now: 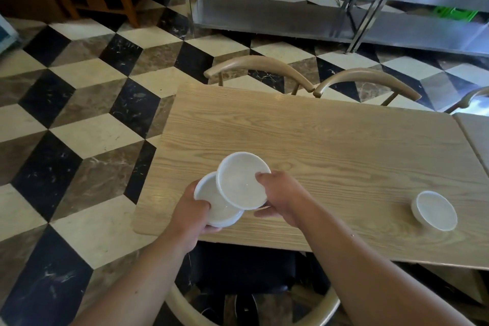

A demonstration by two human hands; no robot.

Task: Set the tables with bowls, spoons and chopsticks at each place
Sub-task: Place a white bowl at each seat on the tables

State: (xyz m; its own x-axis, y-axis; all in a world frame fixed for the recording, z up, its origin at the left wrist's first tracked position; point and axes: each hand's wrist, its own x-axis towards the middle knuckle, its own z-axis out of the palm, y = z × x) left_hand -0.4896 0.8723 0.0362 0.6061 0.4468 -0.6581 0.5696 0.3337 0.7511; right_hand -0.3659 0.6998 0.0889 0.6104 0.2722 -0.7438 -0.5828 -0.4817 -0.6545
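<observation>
Over the near left corner of the light wooden table my left hand grips a short stack of white bowls by its near rim. My right hand pinches the rim of a single white bowl, tilted up and partly overlapping the stack. One more white bowl rests on the table at the near right. No spoons or chopsticks are in view.
Two wooden chairs stand at the table's far side and a dark-seated chair is tucked under the near edge. A second table abuts on the right. A steel shelf unit stands beyond, on the chequered floor.
</observation>
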